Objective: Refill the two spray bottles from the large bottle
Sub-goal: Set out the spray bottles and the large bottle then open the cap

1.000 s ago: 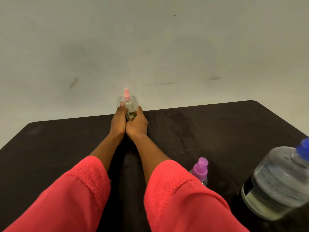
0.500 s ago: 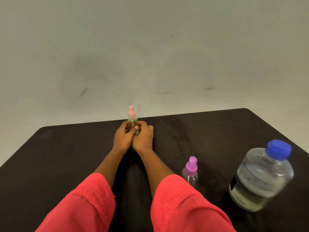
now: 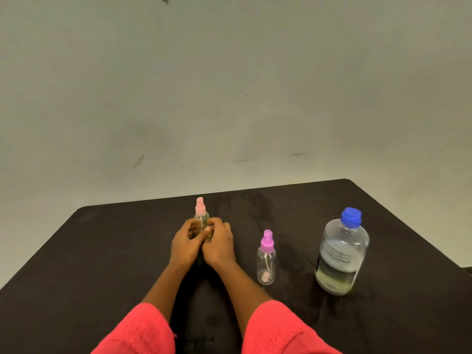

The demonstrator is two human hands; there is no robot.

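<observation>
On table (image 3: 115,251), hands (image 3: 203,247) around pink-capped spray bottle (image 3: 200,216).

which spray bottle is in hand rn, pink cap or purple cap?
The pink-capped spray bottle: left hand and right hand both grip its body. The purple-capped spray bottle stands untouched, apart to their right.

Dim, flat, greenish-grey indoor light, with soft shadows, darkest low in the middle of the black surface (image 3: 102,251). Slightly soft focus throughout, wide-angle bowing toward the edges. Faint sheen on the large bottle (image 3: 342,254) — wall (image 3: 229,85) unevenly mottled.
</observation>
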